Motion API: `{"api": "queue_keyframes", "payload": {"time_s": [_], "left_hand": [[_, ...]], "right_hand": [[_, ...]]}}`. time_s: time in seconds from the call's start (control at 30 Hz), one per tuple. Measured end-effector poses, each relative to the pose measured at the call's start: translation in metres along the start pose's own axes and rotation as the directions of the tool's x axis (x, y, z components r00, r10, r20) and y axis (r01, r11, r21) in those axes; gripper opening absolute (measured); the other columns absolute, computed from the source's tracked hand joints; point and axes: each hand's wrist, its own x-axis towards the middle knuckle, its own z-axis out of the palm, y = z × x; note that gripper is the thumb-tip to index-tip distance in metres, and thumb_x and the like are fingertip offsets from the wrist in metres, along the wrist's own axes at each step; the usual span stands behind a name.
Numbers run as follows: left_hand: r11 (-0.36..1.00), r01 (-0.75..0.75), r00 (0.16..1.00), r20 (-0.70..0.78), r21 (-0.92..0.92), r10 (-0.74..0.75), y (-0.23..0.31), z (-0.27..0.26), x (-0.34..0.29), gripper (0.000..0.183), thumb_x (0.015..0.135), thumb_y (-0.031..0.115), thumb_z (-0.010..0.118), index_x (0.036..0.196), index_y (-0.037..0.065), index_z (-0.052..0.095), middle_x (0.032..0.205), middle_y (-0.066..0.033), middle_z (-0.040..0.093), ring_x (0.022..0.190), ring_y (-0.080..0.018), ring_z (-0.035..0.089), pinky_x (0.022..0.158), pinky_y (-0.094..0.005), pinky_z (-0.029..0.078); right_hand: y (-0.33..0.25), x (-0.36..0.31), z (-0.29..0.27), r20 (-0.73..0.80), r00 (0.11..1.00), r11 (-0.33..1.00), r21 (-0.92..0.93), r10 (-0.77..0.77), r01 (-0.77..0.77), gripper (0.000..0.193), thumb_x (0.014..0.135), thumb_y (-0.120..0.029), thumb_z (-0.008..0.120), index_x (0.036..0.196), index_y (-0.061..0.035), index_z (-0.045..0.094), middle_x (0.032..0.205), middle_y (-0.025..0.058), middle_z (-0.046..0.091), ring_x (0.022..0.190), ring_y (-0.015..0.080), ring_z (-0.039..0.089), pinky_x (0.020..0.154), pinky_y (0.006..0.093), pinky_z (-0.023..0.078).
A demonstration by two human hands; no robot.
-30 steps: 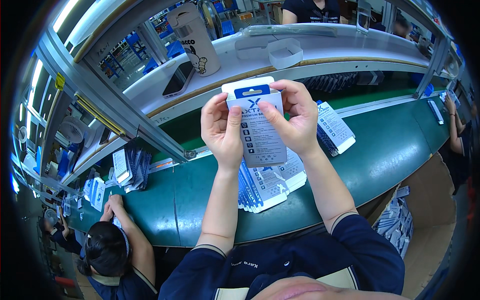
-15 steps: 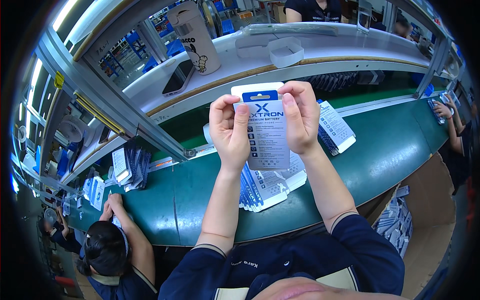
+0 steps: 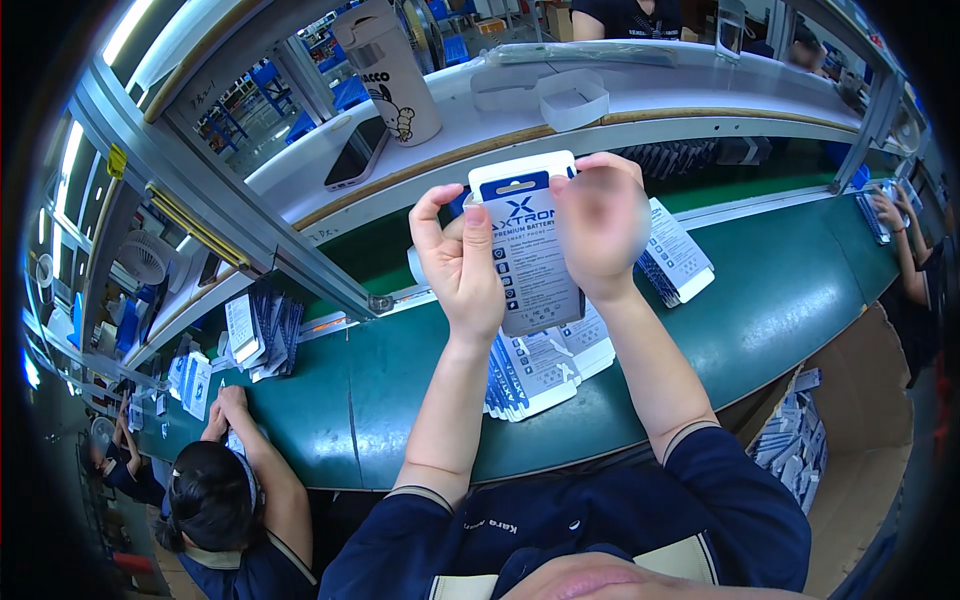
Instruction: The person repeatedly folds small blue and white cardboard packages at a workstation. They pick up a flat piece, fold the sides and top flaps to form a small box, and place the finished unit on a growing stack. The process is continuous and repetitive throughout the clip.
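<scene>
A worker in a dark, light-collared shirt lifts a slim white-and-blue carton in both hands above a green workbench. The left hand pinches the carton's left edge, thumb pressed to the printed front and fingers curled. The right hand meets the opposite edge; blurring covers most of it, so how its fingers close cannot be told. The carton stands nearly upright, hanging tab at the top, over a fanned pile of similar cartons. At right, a large cardboard box contains loose small packages; at left, a co-worker leans over the bench. Another carton stack rests beyond the right forearm. Farther back, a pale shelf bears a tumbler, a phone and an open, whitish tray.
</scene>
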Motion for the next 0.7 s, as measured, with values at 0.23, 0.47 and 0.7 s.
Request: {"api": "queue_keyframes", "payload": {"time_s": [0.23, 0.47, 0.7], "left_hand": [[0.996, 0.056, 0.994, -0.098, 0.065, -0.05, -0.006, 0.009, -0.011, 0.02, 0.1, 0.022, 0.054, 0.099, 0.002, 0.051, 0.082, -0.0051, 0.066, 0.073, -0.0034, 0.057, 0.065, -0.0171, 0.044], [0.915, 0.039, 0.961, -0.266, 0.403, 0.076, -0.017, -0.017, 0.012, 0.034, 0.099, 0.026, 0.057, 0.073, 0.006, 0.053, 0.067, 0.0033, 0.055, 0.06, 0.0004, 0.042, 0.052, -0.0173, 0.031], [0.936, 0.073, 0.959, -0.282, 0.344, 0.028, -0.02, -0.046, 0.027, 0.041, 0.102, 0.03, 0.051, 0.071, 0.002, 0.053, 0.064, 0.0034, 0.054, 0.062, -0.0009, 0.042, 0.053, -0.0198, 0.034]], "right_hand": [[0.009, -0.003, -0.007, -0.008, 0.979, 0.865, -0.47, -0.204, 0.177, 0.029, 0.096, -0.018, 0.06, 0.116, -0.0016, 0.048, 0.054, 0.001, 0.049, 0.041, 0.009, 0.043, 0.042, 0.0235, 0.034], [-0.018, 0.014, -0.003, 0.214, 0.906, 0.905, -0.309, 0.365, -0.292, 0.039, 0.095, -0.03, 0.063, 0.112, 0.0038, 0.055, 0.052, 0.0055, 0.057, 0.045, 0.0079, 0.051, 0.044, 0.0268, 0.038], [-0.022, 0.016, -0.009, 0.587, 0.582, 0.826, -0.375, 0.563, -0.421, 0.037, 0.091, -0.032, 0.066, 0.085, 0.0037, 0.067, 0.062, 0.0064, 0.062, 0.057, 0.0045, 0.054, 0.049, 0.0244, 0.042]]}}
